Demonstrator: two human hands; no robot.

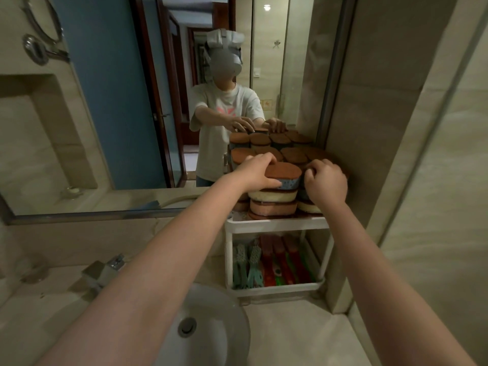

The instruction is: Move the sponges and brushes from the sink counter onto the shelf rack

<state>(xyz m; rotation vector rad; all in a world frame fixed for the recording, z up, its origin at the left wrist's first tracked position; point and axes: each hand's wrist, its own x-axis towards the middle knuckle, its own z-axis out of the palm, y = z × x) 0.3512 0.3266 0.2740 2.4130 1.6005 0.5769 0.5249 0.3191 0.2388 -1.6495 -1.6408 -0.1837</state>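
A white two-tier shelf rack (277,224) stands on the counter in the corner by the mirror. Its top tier carries several stacked sponges (273,196) with brown scouring tops. My left hand (257,171) grips the uppermost sponge (286,174), brown on top with a blue dotted side, fingers over its far edge and thumb on its near side. My right hand (326,182) has its fingers curled on the sponge stack just to the right; what it holds is hidden. The lower tier holds several green and red brushes (272,262) lying side by side.
A white sink basin (219,313) with a metal drain sits under my left forearm, and a chrome tap (105,270) is at its left. The large mirror (158,101) behind the rack reflects the sponges and a person. A tiled wall closes in on the right.
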